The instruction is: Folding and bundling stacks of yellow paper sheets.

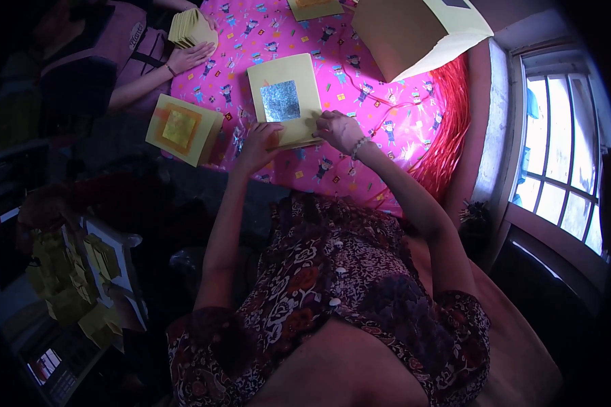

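A pale yellow stack of joss paper (309,85) lies on the pink tabletop in front of me, with a silver foil square (280,102) on its top sheet. My left hand (258,148) grips the stack's lower left corner, fingertips over the near edge. At the right edge, near the lower right corner, my right hand (341,130) is closed in a pinch on the paper; a beaded bracelet circles that wrist. Just left of the stack lies another piece of joss paper (210,132) with a gold square on an orange patch.
A co-worker at the upper left rests their hands (191,57) on a bundle of yellow paper (189,28). An open cardboard box (404,34) stands at the far right. Red strands (448,122) hang along the table's right edge. More yellow papers (71,271) lie at the lower left.
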Tool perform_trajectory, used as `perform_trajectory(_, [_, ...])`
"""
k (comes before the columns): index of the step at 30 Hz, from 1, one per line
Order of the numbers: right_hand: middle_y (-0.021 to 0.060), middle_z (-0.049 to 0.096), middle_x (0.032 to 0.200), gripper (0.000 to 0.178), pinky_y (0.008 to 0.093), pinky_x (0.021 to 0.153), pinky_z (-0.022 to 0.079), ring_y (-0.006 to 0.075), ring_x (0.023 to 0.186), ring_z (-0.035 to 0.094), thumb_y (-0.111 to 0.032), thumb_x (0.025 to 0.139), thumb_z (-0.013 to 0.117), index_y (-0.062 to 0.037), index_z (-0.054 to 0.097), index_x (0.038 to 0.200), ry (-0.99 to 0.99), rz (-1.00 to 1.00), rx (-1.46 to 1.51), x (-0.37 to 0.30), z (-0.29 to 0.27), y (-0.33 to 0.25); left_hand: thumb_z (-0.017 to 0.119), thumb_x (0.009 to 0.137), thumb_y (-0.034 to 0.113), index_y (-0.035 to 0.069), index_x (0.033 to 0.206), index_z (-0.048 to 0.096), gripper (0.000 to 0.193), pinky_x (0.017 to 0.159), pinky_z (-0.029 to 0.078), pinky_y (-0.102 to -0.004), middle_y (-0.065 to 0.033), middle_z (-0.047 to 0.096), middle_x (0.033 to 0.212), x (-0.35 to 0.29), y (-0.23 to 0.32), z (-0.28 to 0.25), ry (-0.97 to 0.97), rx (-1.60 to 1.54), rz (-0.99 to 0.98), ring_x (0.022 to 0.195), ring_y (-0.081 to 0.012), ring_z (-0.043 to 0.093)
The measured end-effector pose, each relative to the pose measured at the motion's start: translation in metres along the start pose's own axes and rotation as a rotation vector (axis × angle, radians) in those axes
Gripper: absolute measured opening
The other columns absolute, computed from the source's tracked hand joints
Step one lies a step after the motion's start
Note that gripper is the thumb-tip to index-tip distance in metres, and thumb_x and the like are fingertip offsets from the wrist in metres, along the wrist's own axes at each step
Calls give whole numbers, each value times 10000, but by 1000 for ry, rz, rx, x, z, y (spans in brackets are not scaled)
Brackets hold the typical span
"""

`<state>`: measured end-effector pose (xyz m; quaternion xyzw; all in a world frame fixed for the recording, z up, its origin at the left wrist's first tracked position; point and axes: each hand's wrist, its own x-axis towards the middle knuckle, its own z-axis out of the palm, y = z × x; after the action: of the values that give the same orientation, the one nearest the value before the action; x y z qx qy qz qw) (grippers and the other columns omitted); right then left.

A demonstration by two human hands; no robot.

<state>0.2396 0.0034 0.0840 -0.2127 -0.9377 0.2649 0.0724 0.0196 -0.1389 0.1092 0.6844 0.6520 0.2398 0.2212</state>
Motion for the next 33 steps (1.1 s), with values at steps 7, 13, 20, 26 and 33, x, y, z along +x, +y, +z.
perform_trajectory(7, [139, 611, 860, 255, 422, 743, 477, 326, 835, 606, -309, 847, 609, -56, 613, 827, -67, 86, 212, 11, -17, 1, 764, 646, 117, 111, 1144, 575, 532, 961, 394, -405, -81, 597, 1143, -4, -7, -7, -20, -154, -87, 1096, -292, 494])
perform_trajectory(13, [137, 601, 796, 235, 409, 681, 469, 325, 743, 601, -271, 827, 638, -43, 620, 775, -13, 79, 245, 16, -12, 7, 794, 629, 152, 127, 1154, 582, 566, 959, 408, -394, -61, 605, 1141, -1, -6, -11, -47, -114, -153, 1099, -290, 495])
perform_trajectory(20, [131, 607, 796, 216, 405, 665, 472, 311, 729, 602, -255, 823, 642, -45, 633, 778, 13, 78, 261, 16, -9, 9, 799, 621, 159, 126, 1152, 586, 573, 957, 409, -389, -57, 610, 1137, -1, -6, -12, -55, -165, -173, 1095, -286, 499])
perform_trajectory(26, [149, 623, 870, 257, 413, 762, 491, 319, 813, 618, -307, 827, 626, -52, 661, 813, -62, 137, 249, 16, -14, 6, 794, 630, 174, 122, 1151, 591, 561, 951, 412, -394, -61, 614, 1129, -1, -7, -11, -51, -185, -162, 1088, -286, 503])
perform_trajectory(33, [147, 624, 853, 243, 407, 759, 493, 314, 808, 620, -288, 820, 631, -47, 659, 805, -44, 143, 248, 16, -14, 4, 804, 630, 198, 123, 1157, 591, 573, 952, 410, -392, -63, 614, 1125, -2, -8, -10, -41, -223, -176, 1086, -282, 502])
